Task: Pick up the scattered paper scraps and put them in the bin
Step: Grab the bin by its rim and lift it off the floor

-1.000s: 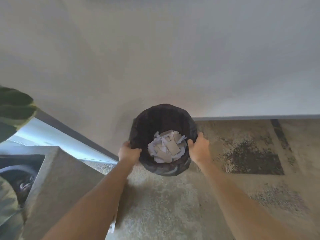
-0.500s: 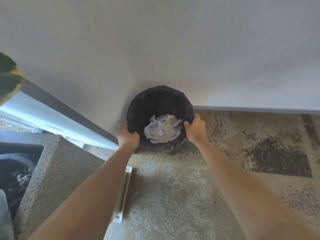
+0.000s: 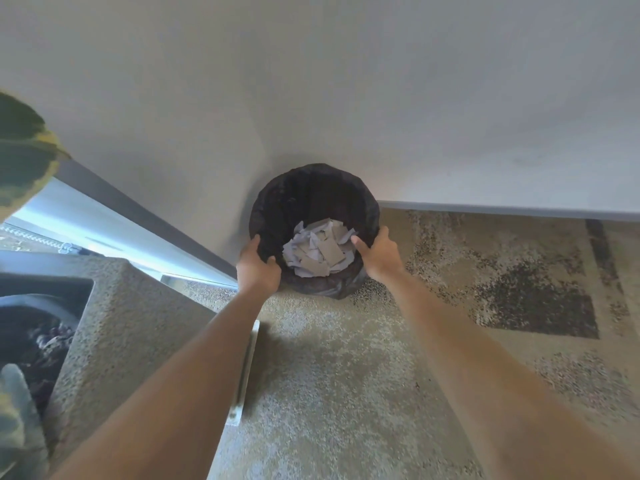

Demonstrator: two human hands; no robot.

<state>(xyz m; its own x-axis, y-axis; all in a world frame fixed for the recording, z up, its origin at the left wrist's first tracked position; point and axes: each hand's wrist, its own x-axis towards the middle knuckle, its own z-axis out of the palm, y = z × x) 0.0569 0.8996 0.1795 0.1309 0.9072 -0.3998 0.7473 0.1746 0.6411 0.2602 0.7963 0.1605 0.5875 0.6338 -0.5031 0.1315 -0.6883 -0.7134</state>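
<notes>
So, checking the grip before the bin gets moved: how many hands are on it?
2. The left hand grips the bin at its left rim; the right hand grips the right rim. Paper scraps lie inside.

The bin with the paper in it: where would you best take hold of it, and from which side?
Take the bin by its round rim, one hand on each side, coming from above, as the left hand and right hand grip it now. Its open mouth faces up, so thumbs can hook inside, and the wall behind it blocks the far side. The paper scraps lie deep inside.
</notes>
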